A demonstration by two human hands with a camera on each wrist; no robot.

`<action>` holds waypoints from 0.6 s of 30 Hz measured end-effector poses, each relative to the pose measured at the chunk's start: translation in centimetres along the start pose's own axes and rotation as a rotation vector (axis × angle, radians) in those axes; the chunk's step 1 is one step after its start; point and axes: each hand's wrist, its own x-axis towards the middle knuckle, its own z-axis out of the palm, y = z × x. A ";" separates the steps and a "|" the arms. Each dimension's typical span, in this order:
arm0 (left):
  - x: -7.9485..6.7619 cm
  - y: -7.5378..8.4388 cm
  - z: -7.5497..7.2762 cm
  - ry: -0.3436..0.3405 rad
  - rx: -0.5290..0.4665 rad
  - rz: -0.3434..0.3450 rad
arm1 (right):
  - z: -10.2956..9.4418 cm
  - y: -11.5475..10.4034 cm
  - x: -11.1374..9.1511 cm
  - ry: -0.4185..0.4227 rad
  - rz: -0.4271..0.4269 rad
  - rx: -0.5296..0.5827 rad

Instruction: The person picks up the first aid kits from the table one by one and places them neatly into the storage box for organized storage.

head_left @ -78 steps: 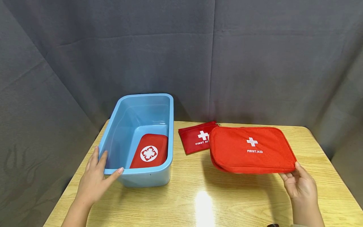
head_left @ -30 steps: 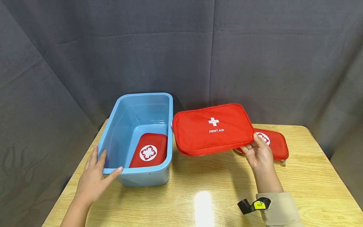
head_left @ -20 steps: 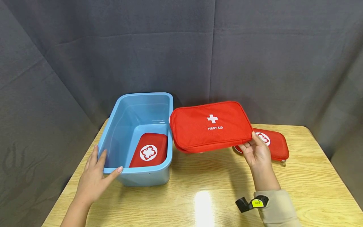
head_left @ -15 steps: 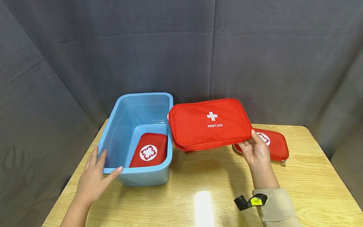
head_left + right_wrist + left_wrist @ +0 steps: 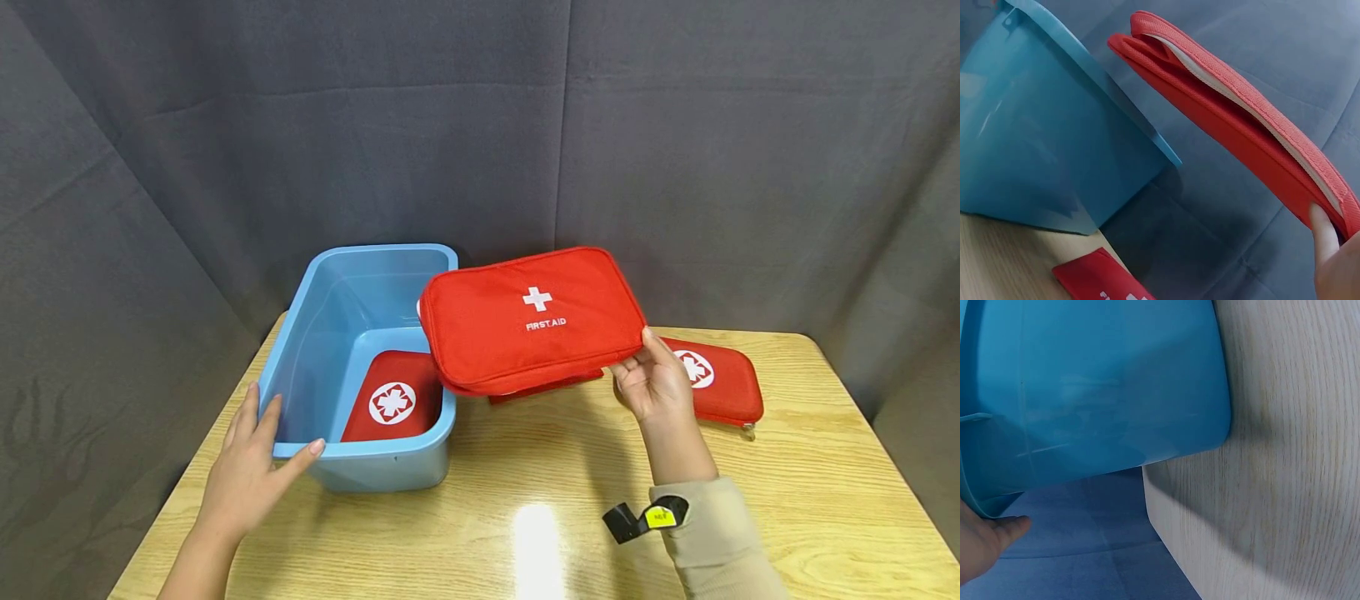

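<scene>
My right hand [image 5: 660,379] pinches the lower right corner of a red fabric first-aid bag [image 5: 480,333] with a white cross, raised off the table. The bag's left end overlaps the right rim of a blue plastic tub [image 5: 375,471] in the head view; its zip side [image 5: 1229,106] faces the right wrist camera. With spread, fairly straight fingers, my left hand [image 5: 243,471] rests on the tub's near left corner. Inside the tub lies a red hard case [image 5: 371,425] with a white emblem. Part of a flat red pouch [image 5: 558,385] shows below the held bag, the rest hidden behind it.
Another red zip case [image 5: 731,383] with a white emblem lies on the wooden table [image 5: 817,467], behind my right hand. A grey curtain [image 5: 675,167] hangs close behind the table. My right wrist wears a black strap [image 5: 633,521] with a yellow label.
My right hand has carried the first-aid bag left and upward, from the table's right side to the tub's right rim, uncovering the second case and covering most of the pouch. The left hand stays put.
</scene>
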 end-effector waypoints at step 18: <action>0.1 0.1 0.2 -0.016 0.013 0.003 | 2.0 2.7 1.6 0.049 0.023 -0.143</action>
